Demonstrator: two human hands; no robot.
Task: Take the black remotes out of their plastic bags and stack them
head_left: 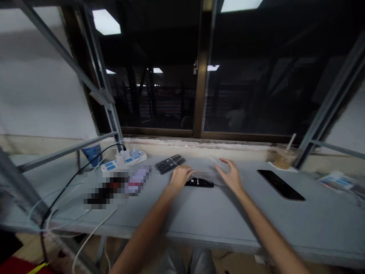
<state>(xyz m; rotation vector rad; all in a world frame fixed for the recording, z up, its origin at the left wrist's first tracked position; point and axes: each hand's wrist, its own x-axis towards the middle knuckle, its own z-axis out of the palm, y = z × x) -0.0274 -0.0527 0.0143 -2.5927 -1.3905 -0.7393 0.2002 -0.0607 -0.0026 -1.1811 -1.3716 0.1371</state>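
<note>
Black slim remote control with pale buttons [201, 183] lies on the grey-blue flat tabletop [211, 217], between the two hands, with crinkled clear plastic film [210, 176] just above it at twelve o'clock and reaching toward two. The left hand [181, 176], at ten o'clock of the remote, curls its fingers toward the thumb by the film's near edge; whether it pinches film, remote or both I cannot tell. The right hand [232, 177], at two o'clock, has thumb and fingers spread apart beside the film, with no firm pinch visible. The step in hand looks like working the film around the remote, though whether it is going on or coming off is unclear; the next move seems to call for steadying the remote with one hand while the other takes a sure hold of the film. As for writing, nothing can be read: the remote's markings are too small, the dark oblong bundle in shiny clear wrap [170, 164] at ten o'clock shows only pale specks, the white power strip with blue panels [124, 161] farther out bears no legible label, and the black glossy phone [281, 185] at three o'clock has a dark screen.
</note>
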